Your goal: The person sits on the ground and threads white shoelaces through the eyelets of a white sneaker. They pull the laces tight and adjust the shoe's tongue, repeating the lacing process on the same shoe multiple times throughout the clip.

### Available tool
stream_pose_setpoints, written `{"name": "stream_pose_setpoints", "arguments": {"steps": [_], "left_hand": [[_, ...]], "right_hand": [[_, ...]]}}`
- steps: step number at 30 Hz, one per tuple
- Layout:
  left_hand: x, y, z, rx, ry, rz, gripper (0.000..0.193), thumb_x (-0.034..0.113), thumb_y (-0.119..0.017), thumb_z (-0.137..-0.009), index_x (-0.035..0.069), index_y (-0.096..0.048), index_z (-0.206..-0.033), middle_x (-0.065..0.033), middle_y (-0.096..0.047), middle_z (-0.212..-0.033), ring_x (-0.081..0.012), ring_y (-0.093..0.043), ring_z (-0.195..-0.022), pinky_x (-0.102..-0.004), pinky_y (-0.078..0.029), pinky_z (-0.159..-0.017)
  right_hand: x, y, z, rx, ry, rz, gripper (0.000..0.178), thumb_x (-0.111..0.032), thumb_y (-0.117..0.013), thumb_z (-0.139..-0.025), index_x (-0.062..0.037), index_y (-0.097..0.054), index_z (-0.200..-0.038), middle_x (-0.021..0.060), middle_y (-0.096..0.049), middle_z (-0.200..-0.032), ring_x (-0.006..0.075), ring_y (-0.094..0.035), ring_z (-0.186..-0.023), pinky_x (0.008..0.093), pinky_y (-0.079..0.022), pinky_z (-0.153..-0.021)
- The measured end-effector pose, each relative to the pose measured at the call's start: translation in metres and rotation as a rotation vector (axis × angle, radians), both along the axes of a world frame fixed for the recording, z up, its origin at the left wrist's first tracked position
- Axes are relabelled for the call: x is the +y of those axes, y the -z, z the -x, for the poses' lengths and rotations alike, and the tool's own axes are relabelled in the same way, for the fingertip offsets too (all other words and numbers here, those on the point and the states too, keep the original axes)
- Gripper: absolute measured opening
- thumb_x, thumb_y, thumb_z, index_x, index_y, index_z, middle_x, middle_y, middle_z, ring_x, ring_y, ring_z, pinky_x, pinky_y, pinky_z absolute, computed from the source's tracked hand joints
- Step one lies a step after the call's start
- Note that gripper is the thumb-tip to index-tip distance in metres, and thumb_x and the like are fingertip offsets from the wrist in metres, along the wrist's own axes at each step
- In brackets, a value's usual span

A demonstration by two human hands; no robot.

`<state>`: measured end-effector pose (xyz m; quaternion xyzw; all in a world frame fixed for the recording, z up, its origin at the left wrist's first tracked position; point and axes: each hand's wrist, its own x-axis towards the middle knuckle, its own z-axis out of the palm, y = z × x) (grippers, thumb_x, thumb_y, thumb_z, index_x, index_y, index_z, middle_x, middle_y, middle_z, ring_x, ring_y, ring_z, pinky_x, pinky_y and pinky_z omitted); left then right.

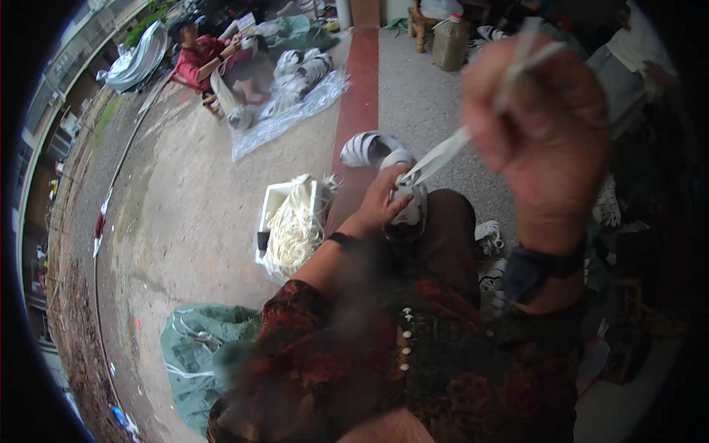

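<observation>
The left hand (pixel 380 201) presses a white shoe with black stripes (pixel 408 210) down on the person's knee, fingers curled over its upper so it stays put, while the right hand (pixel 543 125), raised close to the camera, has its fingers pinched shut on a flat white lace (pixel 443 153) that runs taut down to the shoe. A white box of loose laces (pixel 292 221) sits just beside the knee within easy reach, and what seem to be more striped shoes (pixel 367 148) lie on the floor beyond.
</observation>
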<state>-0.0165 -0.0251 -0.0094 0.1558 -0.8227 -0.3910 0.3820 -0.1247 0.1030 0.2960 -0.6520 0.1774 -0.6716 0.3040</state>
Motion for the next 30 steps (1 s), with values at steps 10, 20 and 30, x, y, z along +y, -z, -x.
{"name": "stream_pose_setpoints", "arguments": {"steps": [10, 20, 30], "left_hand": [[0.023, 0.0, 0.004, -0.171, 0.216, -0.011, 0.025, 0.02, -0.046, -0.09, 0.001, -0.057, -0.078, -0.017, -0.055, -0.068, -0.032, -0.054, -0.063, -0.04, -0.042, -0.062], [0.025, 0.005, 0.016, -0.335, 0.154, -0.076, 0.029, 0.022, -0.051, -0.089, 0.002, -0.055, -0.068, -0.0147, -0.053, -0.059, -0.0325, -0.053, -0.057, -0.0393, -0.041, -0.055], [0.026, 0.01, 0.018, -0.366, 0.08, -0.04, 0.022, 0.021, -0.05, -0.086, 0.002, -0.059, -0.079, -0.0183, -0.057, -0.071, -0.0375, -0.055, -0.069, -0.043, -0.043, -0.064]], "right_hand": [[-0.075, 0.183, 0.046, 0.392, 0.042, -0.744, 0.028, -0.006, -0.06, -0.081, 0.0018, -0.054, -0.107, 0.0028, -0.058, -0.083, 0.0086, -0.054, -0.077, 0.0227, -0.045, -0.071], [-0.111, 0.381, 0.08, 0.477, 0.811, -1.066, 0.009, -0.011, -0.063, -0.066, -0.0041, -0.063, -0.07, 0.0147, -0.064, -0.07, 0.0241, -0.062, -0.066, 0.0356, -0.047, -0.06], [-0.113, 0.384, 0.081, 0.038, 0.419, -1.0, 0.015, -0.009, -0.063, -0.066, -0.0011, -0.066, -0.078, 0.0097, -0.066, -0.079, 0.0152, -0.06, -0.076, 0.0294, -0.048, -0.07]]}}
